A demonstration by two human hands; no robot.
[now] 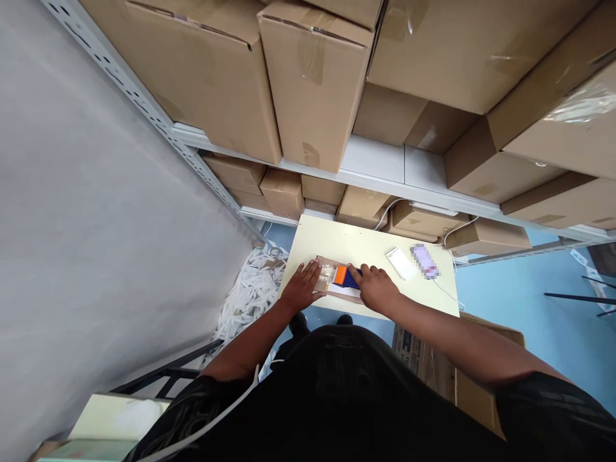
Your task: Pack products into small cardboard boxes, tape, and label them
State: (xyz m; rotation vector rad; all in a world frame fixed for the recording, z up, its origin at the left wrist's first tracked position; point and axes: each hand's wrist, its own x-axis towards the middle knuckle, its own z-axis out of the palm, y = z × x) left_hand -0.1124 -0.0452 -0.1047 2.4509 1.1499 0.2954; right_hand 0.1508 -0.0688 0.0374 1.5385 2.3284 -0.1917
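Observation:
My left hand (303, 283) lies with its fingers stretched out on the left end of a flat brown piece (350, 298), which looks like cardboard. Clear plastic film (326, 274) shows beside those fingers, over the brown piece. My right hand (376, 287) has its fingers on a small orange and dark blue object (341, 276), its index finger reaching along the blue part. That object's exact kind is too small to make out. A white sheet or label shows beneath it.
The pale yellow table (317, 234) carries a white box (400, 264) and a blurred-out phone-like device (425, 261) with a cable at the right. Cardboard boxes (312, 83) fill the shelves ahead. White paper scraps (248, 292) cover the floor at left; an open carton (500, 330) stands at right.

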